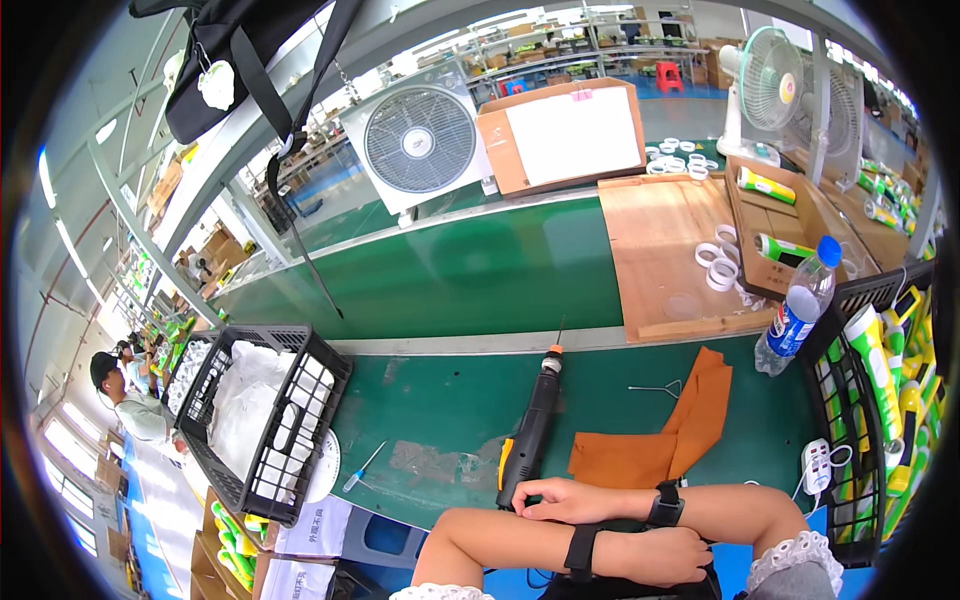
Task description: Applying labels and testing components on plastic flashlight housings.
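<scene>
My forearms lie crossed at the near edge of the green workbench [420,400]. My right hand [562,500] rests loosely bent beside the lower end of a black and yellow electric screwdriver [531,425] and does not grip it. My left hand [665,556] lies below the right forearm, its back up and its fingers largely hidden. Each wrist wears a black band; the right one carries a small dark unit [666,506]. The screwdriver lies with its bit pointing away. Right of it are a folded orange-brown cloth [690,420] and a bent metal wire hook [660,388].
At left stands a black crate [262,470] with clear plastic bags, near a small screwdriver [364,466]. To the right are a bottle [795,325], a power strip [816,465] and a crate of green-yellow flashlights [885,380]. Beyond lie white rings [722,262], a wooden board [660,260] and fans.
</scene>
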Demonstrator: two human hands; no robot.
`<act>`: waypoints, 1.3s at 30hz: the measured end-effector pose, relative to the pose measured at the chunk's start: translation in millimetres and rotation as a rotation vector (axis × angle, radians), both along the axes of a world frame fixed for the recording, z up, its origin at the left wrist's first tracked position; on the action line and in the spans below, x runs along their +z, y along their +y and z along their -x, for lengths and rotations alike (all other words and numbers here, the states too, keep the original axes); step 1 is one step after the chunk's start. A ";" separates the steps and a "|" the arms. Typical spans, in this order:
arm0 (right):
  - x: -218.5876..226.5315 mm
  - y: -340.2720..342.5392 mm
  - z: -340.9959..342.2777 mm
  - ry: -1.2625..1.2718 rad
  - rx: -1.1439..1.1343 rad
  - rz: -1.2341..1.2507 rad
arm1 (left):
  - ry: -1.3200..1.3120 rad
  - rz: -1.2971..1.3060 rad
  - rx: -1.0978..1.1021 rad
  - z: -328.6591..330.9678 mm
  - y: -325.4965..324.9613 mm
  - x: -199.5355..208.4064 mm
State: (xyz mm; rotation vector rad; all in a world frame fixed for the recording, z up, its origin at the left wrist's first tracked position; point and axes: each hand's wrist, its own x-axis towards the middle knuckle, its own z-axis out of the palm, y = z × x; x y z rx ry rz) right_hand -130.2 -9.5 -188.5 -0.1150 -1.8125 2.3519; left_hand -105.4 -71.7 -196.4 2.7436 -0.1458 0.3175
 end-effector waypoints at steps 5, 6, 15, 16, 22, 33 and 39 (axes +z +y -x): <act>-1.3 -0.6 -0.2 -0.006 0.003 0.010 | -0.005 -0.009 0.006 0.8 -0.4 1.3; -2.0 -1.8 0.2 0.003 0.001 0.005 | -0.009 0.000 0.008 1.0 -1.4 1.6; -5.5 -6.0 -5.2 0.019 -0.069 -0.097 | 0.046 0.046 -0.016 -5.2 -6.9 11.9; -10.4 -7.8 -1.0 0.107 -0.112 0.001 | -0.016 0.097 -0.064 -3.8 -1.1 12.8; 116.4 47.5 -48.3 0.402 -0.488 0.095 | -0.137 0.579 -0.025 22.7 38.6 122.6; 187.7 54.3 -154.1 1.594 -0.411 0.379 | -1.096 1.467 -0.621 43.3 127.9 254.3; 163.2 81.7 -112.8 1.513 -0.148 0.467 | -1.218 1.541 -0.484 51.0 131.2 183.4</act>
